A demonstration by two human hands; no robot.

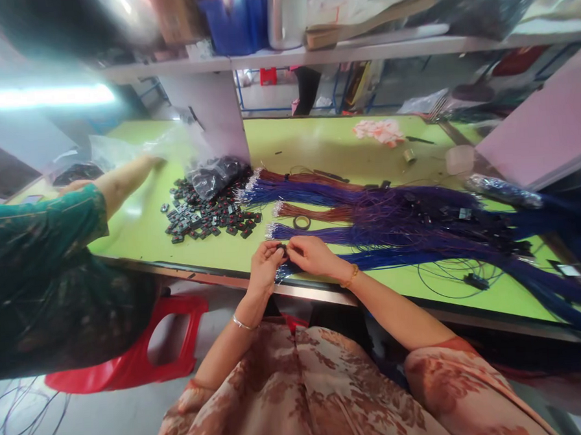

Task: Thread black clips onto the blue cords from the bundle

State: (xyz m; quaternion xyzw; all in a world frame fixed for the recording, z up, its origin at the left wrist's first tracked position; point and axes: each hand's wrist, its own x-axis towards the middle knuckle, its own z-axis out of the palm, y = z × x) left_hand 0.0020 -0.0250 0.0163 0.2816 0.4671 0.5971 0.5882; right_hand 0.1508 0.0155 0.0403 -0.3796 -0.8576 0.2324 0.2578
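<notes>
The housings (192, 216) look like matt black plastic, the bag (215, 176) glossy, crinkled plastic, the tabletop (310, 138) smooth with a soft sheen, the stool (181, 307) glossy red plastic, and the bangle (241, 322) shiny metal.

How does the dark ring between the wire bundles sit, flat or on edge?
Flat: the ring faces up, green tabletop showing through its hole.

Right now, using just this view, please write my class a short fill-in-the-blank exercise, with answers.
The left hand and right hand meet at a small part coloured ____.
The heaped parts lie to the ____ of the wires.
The plastic chair is ____.
The tub on the shelf is ____.

Missing words: black; left; red; blue.
</notes>
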